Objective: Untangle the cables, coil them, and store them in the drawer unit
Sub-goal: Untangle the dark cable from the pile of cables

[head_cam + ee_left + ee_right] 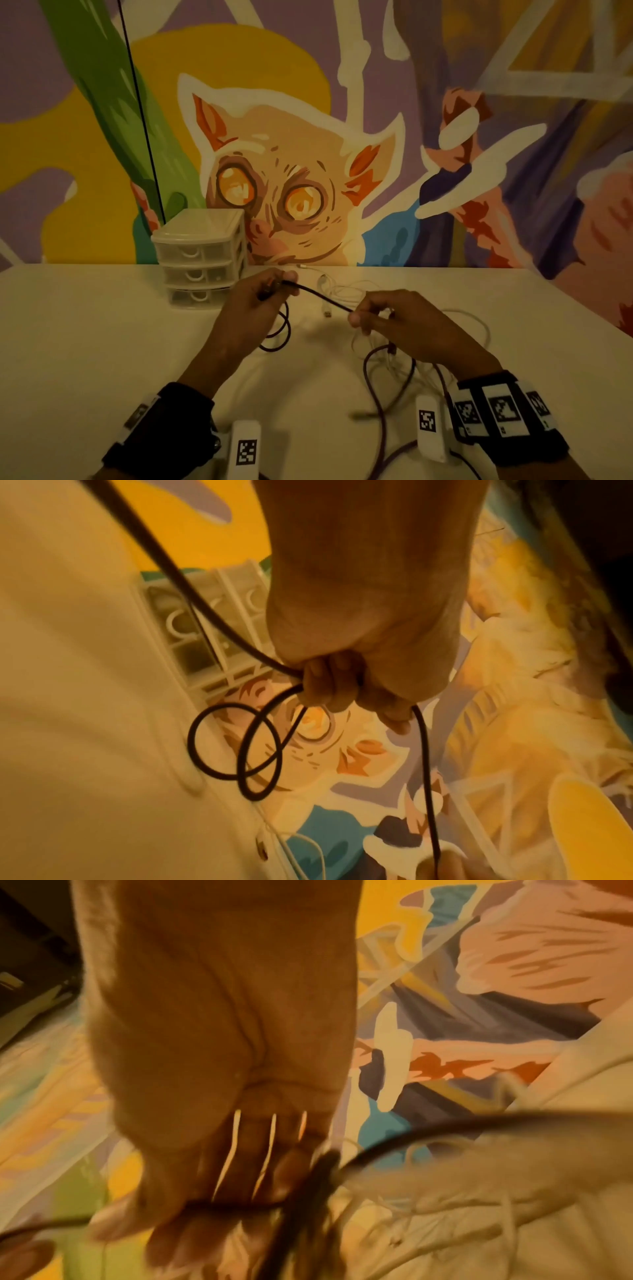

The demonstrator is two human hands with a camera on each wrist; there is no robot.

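Note:
A dark cable runs taut between my two hands above the white table. My left hand grips one end of it, and small loops hang below the curled fingers. My right hand pinches the same dark cable farther along; the rest trails in loops toward me. White cables lie tangled on the table behind and under the right hand. The clear three-drawer unit stands at the wall, left of centre, all drawers closed.
A painted mural wall rises right behind the table. A thin black cord runs down the wall to behind the drawer unit. A white USB plug lies between my hands.

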